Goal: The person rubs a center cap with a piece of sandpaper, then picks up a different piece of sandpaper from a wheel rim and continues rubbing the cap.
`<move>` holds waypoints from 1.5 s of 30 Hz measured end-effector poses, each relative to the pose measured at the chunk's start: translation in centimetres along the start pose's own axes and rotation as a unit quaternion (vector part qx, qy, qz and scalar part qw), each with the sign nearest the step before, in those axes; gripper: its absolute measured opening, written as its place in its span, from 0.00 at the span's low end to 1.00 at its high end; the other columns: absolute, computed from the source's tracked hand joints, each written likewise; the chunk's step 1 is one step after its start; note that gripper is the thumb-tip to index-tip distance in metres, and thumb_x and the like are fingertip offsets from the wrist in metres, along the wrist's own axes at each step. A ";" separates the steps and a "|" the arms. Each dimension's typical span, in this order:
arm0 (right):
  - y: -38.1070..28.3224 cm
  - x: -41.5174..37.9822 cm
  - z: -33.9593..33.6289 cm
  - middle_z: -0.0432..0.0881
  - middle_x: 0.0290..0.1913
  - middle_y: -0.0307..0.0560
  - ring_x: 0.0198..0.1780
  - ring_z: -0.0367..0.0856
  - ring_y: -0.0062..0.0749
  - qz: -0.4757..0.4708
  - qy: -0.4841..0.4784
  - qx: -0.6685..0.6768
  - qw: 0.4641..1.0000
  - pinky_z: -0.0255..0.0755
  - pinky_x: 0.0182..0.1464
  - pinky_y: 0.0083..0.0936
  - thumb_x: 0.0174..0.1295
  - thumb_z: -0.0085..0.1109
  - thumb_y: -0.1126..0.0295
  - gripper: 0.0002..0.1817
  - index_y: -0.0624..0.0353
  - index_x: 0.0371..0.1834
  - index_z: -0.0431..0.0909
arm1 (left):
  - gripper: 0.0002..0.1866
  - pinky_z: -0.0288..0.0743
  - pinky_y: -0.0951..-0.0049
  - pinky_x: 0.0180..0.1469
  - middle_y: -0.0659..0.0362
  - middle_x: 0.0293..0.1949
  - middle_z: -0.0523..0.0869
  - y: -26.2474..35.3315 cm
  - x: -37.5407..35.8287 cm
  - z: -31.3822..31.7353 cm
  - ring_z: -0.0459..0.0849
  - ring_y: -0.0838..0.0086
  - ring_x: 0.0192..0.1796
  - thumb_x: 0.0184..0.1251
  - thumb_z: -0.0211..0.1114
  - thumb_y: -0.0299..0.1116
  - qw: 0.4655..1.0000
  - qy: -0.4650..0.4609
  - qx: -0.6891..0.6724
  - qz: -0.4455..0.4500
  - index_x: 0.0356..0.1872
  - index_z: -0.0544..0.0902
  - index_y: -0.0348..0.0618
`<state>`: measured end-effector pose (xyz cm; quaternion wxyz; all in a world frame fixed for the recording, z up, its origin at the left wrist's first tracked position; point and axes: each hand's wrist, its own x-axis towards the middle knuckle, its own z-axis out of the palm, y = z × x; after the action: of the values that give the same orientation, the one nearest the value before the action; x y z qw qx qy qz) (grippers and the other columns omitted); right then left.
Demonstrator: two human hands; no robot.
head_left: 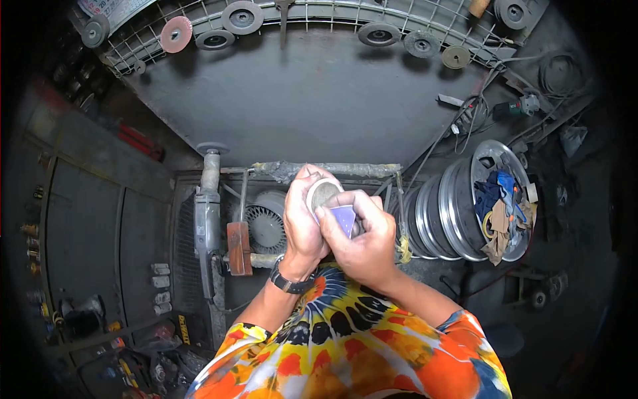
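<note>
My left hand (301,223), with a dark watch (290,280) on its wrist, is closed around a round piece (323,193) with a grey face and a pale rim. Its exact kind I cannot make out. My right hand (367,239) pinches a purple piece of sandpaper (343,217), folded or cut to an angular shape. The fingers of that hand lie against the lower edge of the round piece. Both hands are together in front of my chest, above a metal frame (325,169).
Abrasive discs (242,18) hang on a wire rack along the top. An angle grinder (207,226) is on the left, near a brown block (238,248) and a fan (267,223). Wheel rims (458,213) with rags (502,213) stand right. Cables (475,113) hang behind them.
</note>
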<state>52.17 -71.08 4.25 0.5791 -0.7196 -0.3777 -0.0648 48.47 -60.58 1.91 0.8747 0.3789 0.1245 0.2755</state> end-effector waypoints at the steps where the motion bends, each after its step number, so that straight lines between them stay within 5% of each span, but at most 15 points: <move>1: 0.1 0.3 0.0 0.86 0.27 0.45 0.25 0.77 0.38 0.000 0.000 -0.001 1.000 0.68 0.40 0.31 0.58 0.74 0.69 0.07 0.56 0.35 0.85 | 0.16 0.74 0.72 0.50 0.58 0.36 0.80 -0.1 0.1 0.2 0.79 0.74 0.41 0.79 0.44 0.38 1.000 0.008 -0.021 -0.003 0.38 0.77 0.40; 4: 0.6 1.5 0.4 0.87 0.28 0.46 0.26 0.78 0.39 0.027 0.021 0.020 0.999 0.69 0.42 0.32 0.58 0.74 0.70 0.07 0.57 0.36 0.84 | 0.16 0.74 0.72 0.50 0.58 0.36 0.80 -0.5 -0.2 0.2 0.79 0.74 0.41 0.78 0.44 0.38 0.996 0.002 -0.088 -0.035 0.38 0.77 0.40; 8: -0.1 0.1 -0.1 0.86 0.27 0.46 0.26 0.79 0.41 0.025 -0.003 0.000 1.000 0.70 0.41 0.32 0.58 0.74 0.70 0.08 0.56 0.35 0.84 | 0.16 0.75 0.72 0.48 0.59 0.35 0.80 -0.2 0.1 0.1 0.80 0.75 0.39 0.79 0.45 0.40 1.000 0.009 0.024 0.012 0.38 0.77 0.41; 10: 0.6 1.3 0.4 0.86 0.26 0.47 0.25 0.81 0.40 0.021 0.024 -0.012 0.999 0.69 0.42 0.32 0.58 0.74 0.71 0.07 0.57 0.35 0.84 | 0.16 0.75 0.72 0.48 0.58 0.35 0.80 -0.7 -0.1 0.2 0.80 0.74 0.39 0.78 0.44 0.40 0.998 0.019 -0.054 -0.026 0.38 0.77 0.41; 11: -0.2 1.5 0.4 0.86 0.26 0.47 0.25 0.80 0.40 0.109 0.013 0.078 0.991 0.69 0.42 0.31 0.58 0.73 0.70 0.07 0.57 0.35 0.84 | 0.16 0.75 0.72 0.48 0.58 0.35 0.80 -0.6 -0.2 0.4 0.79 0.74 0.39 0.78 0.44 0.39 0.996 0.012 -0.083 -0.037 0.38 0.77 0.40; 14: -0.3 0.0 -0.2 0.86 0.26 0.47 0.24 0.79 0.40 0.019 -0.001 0.000 1.000 0.69 0.41 0.31 0.58 0.74 0.69 0.08 0.57 0.36 0.84 | 0.16 0.76 0.73 0.47 0.60 0.34 0.80 -0.1 0.0 0.2 0.80 0.75 0.38 0.80 0.45 0.39 0.999 0.016 0.039 0.010 0.38 0.77 0.42; 18: 0.5 1.4 0.3 0.87 0.28 0.48 0.28 0.78 0.39 0.046 0.020 0.026 0.998 0.70 0.43 0.31 0.58 0.74 0.70 0.08 0.57 0.36 0.84 | 0.14 0.73 0.73 0.47 0.60 0.35 0.77 -0.7 -0.2 0.4 0.76 0.76 0.40 0.78 0.45 0.37 0.997 0.012 -0.074 -0.031 0.37 0.76 0.40; 24: 0.2 0.3 -0.1 0.86 0.28 0.47 0.29 0.77 0.40 0.057 -0.001 0.017 0.998 0.70 0.40 0.34 0.58 0.73 0.68 0.08 0.56 0.36 0.84 | 0.13 0.73 0.74 0.49 0.60 0.35 0.77 -0.4 0.0 0.5 0.77 0.75 0.40 0.79 0.46 0.37 1.000 0.022 0.007 -0.007 0.38 0.75 0.41; 26: 0.5 0.9 -0.2 0.87 0.34 0.48 0.35 0.82 0.27 0.051 -0.019 -0.012 0.998 0.76 0.41 0.25 0.60 0.75 0.73 0.09 0.64 0.40 0.85 | 0.13 0.74 0.73 0.49 0.59 0.35 0.78 -0.8 0.1 0.2 0.77 0.75 0.40 0.79 0.46 0.37 0.998 0.037 -0.049 -0.029 0.38 0.76 0.41; 30: -0.3 0.0 -0.9 0.88 0.33 0.47 0.35 0.82 0.27 0.038 -0.046 -0.018 0.998 0.76 0.41 0.26 0.61 0.74 0.74 0.08 0.63 0.40 0.84 | 0.14 0.74 0.72 0.50 0.59 0.35 0.78 -0.1 0.1 0.3 0.78 0.74 0.41 0.78 0.46 0.37 0.999 0.014 0.028 0.008 0.38 0.76 0.41; 34: 0.7 0.7 -0.1 0.87 0.34 0.47 0.35 0.82 0.27 0.058 -0.010 -0.010 0.998 0.77 0.41 0.26 0.61 0.75 0.73 0.10 0.64 0.39 0.84 | 0.13 0.74 0.73 0.49 0.59 0.36 0.78 -0.7 0.1 0.4 0.78 0.75 0.41 0.78 0.46 0.36 0.999 0.013 -0.038 -0.002 0.38 0.76 0.41; 35: 0.6 0.4 0.3 0.83 0.23 0.45 0.24 0.76 0.39 0.054 0.031 0.021 0.998 0.69 0.38 0.32 0.58 0.74 0.69 0.09 0.57 0.36 0.83 | 0.13 0.74 0.73 0.49 0.59 0.36 0.78 -0.5 0.2 0.4 0.78 0.75 0.41 0.78 0.46 0.36 0.999 0.012 -0.038 0.000 0.38 0.76 0.41; 38: 0.2 0.0 -0.2 0.83 0.23 0.46 0.24 0.76 0.38 0.038 -0.002 0.015 0.999 0.71 0.38 0.33 0.58 0.74 0.69 0.08 0.56 0.36 0.83 | 0.13 0.74 0.73 0.49 0.60 0.35 0.77 -0.2 0.2 0.3 0.77 0.75 0.41 0.78 0.46 0.36 1.000 0.012 0.028 0.006 0.38 0.76 0.41; 42: 1.2 0.7 0.7 0.82 0.22 0.46 0.23 0.76 0.38 0.039 0.045 0.018 0.998 0.69 0.38 0.31 0.58 0.75 0.68 0.08 0.55 0.36 0.84 | 0.13 0.74 0.74 0.48 0.60 0.35 0.77 -0.5 0.1 0.7 0.77 0.75 0.39 0.78 0.46 0.36 0.999 0.014 -0.051 0.005 0.38 0.76 0.40; 45: 0.5 0.0 -0.1 0.84 0.24 0.46 0.24 0.77 0.39 0.043 -0.006 -0.002 0.999 0.70 0.37 0.31 0.58 0.74 0.68 0.09 0.57 0.37 0.83 | 0.13 0.74 0.74 0.48 0.60 0.35 0.78 -0.2 0.3 0.3 0.77 0.75 0.40 0.78 0.46 0.36 0.998 0.020 0.051 0.032 0.38 0.76 0.40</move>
<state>52.47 -71.21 3.88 0.5776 -0.7365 -0.3502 -0.0361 48.92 -60.67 1.94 0.8422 0.4212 0.1441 0.3043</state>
